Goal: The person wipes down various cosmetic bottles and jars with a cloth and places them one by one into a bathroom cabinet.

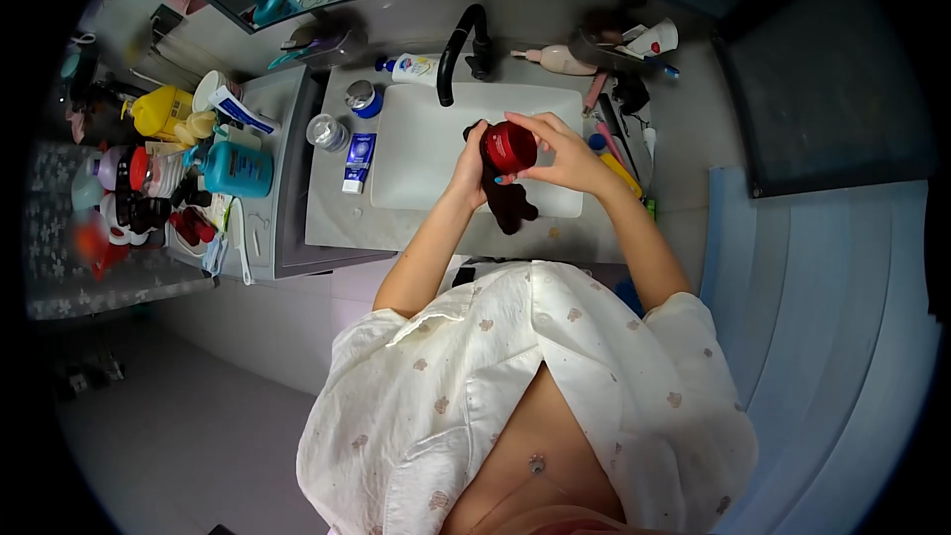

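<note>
Over the sink [406,173] I hold a round red jar [511,147], tilted so its flat end faces up toward me. My left hand [471,170] is closed around the jar's left side, with a dark brown cloth [509,206] bunched in it and hanging down below the jar. My right hand [567,157] grips the jar from the right, its thumb at the lower edge and its fingers across the upper edge. Whether the jar's lid is loose cannot be seen. The black faucet [456,52] rises behind the jar.
Left of the sink are a blue-and-white tube [359,162], a clear jar [327,133] and a blue jar [364,99]. A teal pump bottle [238,168] and a yellow bottle [161,114] stand on the crowded side cabinet. A pink bottle [565,60] lies behind the sink.
</note>
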Motion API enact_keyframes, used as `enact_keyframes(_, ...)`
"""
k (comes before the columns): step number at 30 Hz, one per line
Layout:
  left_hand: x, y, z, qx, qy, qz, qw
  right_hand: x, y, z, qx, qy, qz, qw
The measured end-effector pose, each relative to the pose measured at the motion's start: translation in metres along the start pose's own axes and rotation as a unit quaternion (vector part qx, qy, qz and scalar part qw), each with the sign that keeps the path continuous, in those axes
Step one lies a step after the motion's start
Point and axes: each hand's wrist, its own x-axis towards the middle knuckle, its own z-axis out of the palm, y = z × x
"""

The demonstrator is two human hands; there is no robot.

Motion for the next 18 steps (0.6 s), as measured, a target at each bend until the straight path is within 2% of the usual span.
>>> enact_keyframes(2, 0.002, -0.001, 0.004, 0.019, 0.007, -0.007, 1.0, -0.002, -0.004, -0.006, -0.035, -0.064, 0.079, 0.994)
enact_keyframes(4, 0.002, -0.005, 0.011, 0.01, 0.058, 0.012, 0.998, -0.005, -0.001, -0.005, -0.016, -0.041, 0.056, 0.997)
enact_keyframes(6, 0.002, -0.007, 0.014, 0.017, 0.069, 0.021, 0.997, -0.006, 0.003, -0.003, 0.003, -0.018, 0.032, 0.999)
enact_keyframes(14, 0.004, -0.015, 0.014, 0.075, 0.07, 0.093, 0.99, -0.015, 0.006, 0.003, 0.072, 0.01, 0.071, 0.995)
enact_keyframes(18, -0.006, -0.019, 0.018, 0.179, 0.098, 0.172, 0.964, -0.019, 0.015, 0.008, 0.124, 0.0, 0.099, 0.987)
